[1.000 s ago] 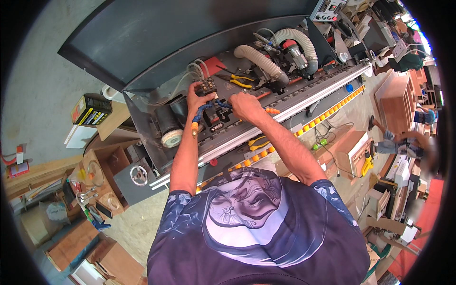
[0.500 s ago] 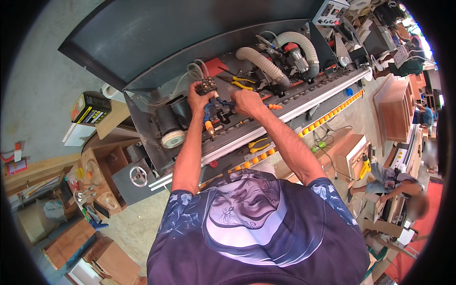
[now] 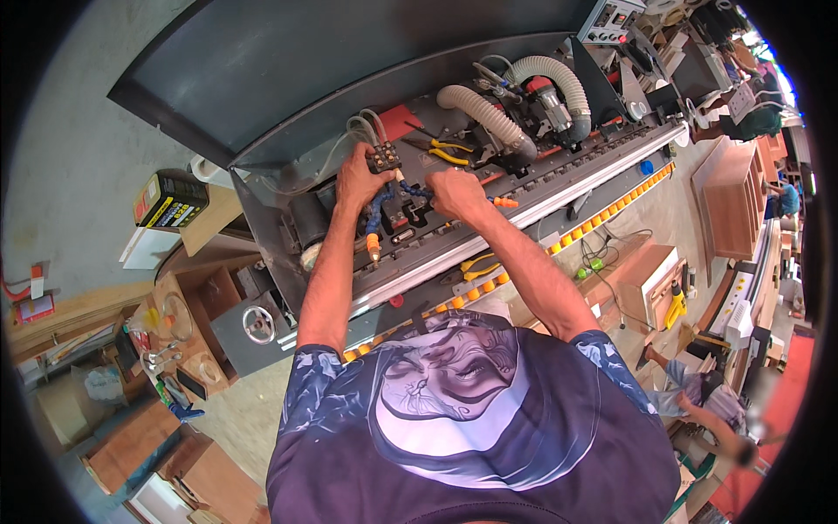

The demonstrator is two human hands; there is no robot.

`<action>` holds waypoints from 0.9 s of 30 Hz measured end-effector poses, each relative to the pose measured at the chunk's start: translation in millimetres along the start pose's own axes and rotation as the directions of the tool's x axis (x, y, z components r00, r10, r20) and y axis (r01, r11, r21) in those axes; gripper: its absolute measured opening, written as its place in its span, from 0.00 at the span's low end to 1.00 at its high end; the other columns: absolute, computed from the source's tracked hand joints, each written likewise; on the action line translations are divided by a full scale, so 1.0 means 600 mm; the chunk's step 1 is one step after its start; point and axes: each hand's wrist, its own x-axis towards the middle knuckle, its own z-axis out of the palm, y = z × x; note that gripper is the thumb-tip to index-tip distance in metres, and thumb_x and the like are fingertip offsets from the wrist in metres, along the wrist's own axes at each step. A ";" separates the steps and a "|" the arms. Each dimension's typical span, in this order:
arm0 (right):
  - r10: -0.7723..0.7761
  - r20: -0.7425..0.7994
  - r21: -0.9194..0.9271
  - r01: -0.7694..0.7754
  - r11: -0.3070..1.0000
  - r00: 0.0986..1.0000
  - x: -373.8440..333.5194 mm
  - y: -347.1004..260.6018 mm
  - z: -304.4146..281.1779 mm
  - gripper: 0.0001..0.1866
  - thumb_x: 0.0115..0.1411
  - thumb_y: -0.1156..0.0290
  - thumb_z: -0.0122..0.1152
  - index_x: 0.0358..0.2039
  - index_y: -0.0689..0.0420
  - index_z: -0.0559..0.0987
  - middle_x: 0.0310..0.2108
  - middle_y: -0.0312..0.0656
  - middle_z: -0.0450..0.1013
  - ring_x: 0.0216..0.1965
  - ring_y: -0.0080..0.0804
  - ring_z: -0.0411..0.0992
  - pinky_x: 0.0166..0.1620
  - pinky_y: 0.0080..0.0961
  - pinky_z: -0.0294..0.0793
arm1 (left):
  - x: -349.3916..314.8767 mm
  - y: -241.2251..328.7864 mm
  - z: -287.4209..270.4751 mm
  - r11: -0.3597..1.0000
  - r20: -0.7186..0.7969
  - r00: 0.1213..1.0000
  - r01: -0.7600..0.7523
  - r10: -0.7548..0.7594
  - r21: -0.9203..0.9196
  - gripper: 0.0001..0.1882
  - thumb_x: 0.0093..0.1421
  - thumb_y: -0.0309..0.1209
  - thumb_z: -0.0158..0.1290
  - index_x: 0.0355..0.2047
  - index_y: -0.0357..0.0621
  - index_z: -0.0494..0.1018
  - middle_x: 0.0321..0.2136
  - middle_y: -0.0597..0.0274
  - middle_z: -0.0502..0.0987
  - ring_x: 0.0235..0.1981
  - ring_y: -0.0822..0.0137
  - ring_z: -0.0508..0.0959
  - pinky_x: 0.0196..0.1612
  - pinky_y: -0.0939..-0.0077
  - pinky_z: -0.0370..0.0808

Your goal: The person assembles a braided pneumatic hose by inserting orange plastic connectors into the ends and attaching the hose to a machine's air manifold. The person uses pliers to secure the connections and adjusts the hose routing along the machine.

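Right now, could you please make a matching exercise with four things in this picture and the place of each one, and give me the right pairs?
Things:
1. left hand
2. right hand
3. yellow-handled pliers
4. ribbed grey flexible hose

Places:
A. lying inside the open machine, beyond both hands
B. on the small black terminal block with wires
C. curving through the upper part of the machine
D. beside an orange-handled tool, near the machine's rail

Pairs: 1-B, 2-D, 3-A, 4-C
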 end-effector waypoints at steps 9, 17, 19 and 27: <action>0.020 0.050 0.025 -0.021 0.999 0.999 -0.009 0.002 0.004 0.14 0.57 0.73 0.61 0.44 0.53 0.84 0.35 0.54 0.83 0.41 0.57 0.83 0.43 0.51 0.82 | 0.017 -0.026 -0.039 0.999 0.078 0.997 0.022 -0.019 -0.033 0.41 0.48 0.26 0.63 0.65 0.56 0.66 0.57 0.53 0.78 0.53 0.48 0.81 0.55 0.54 0.77; -0.026 0.054 0.050 0.023 0.998 0.998 -0.010 0.015 0.018 0.16 0.57 0.73 0.62 0.48 0.52 0.83 0.36 0.53 0.83 0.41 0.56 0.83 0.43 0.50 0.82 | 0.017 -0.038 -0.065 0.996 0.005 1.000 -0.008 0.008 -0.086 0.39 0.50 0.25 0.60 0.65 0.54 0.68 0.55 0.54 0.81 0.54 0.49 0.81 0.58 0.56 0.76; -0.026 0.050 0.055 0.024 0.998 0.998 -0.011 0.017 0.019 0.17 0.56 0.73 0.63 0.48 0.51 0.83 0.36 0.53 0.83 0.41 0.56 0.83 0.43 0.50 0.82 | 0.016 -0.031 -0.059 0.982 0.036 0.994 -0.091 0.099 -0.166 0.36 0.51 0.26 0.61 0.63 0.53 0.71 0.55 0.53 0.81 0.55 0.49 0.81 0.60 0.57 0.76; -0.041 0.029 0.079 0.038 0.996 0.999 -0.016 0.009 0.004 0.14 0.57 0.73 0.61 0.43 0.55 0.84 0.34 0.55 0.83 0.41 0.57 0.83 0.44 0.51 0.82 | 0.019 -0.013 -0.014 0.965 0.062 0.964 -0.256 0.259 -0.053 0.28 0.52 0.42 0.72 0.51 0.44 0.80 0.51 0.50 0.80 0.53 0.47 0.80 0.58 0.56 0.77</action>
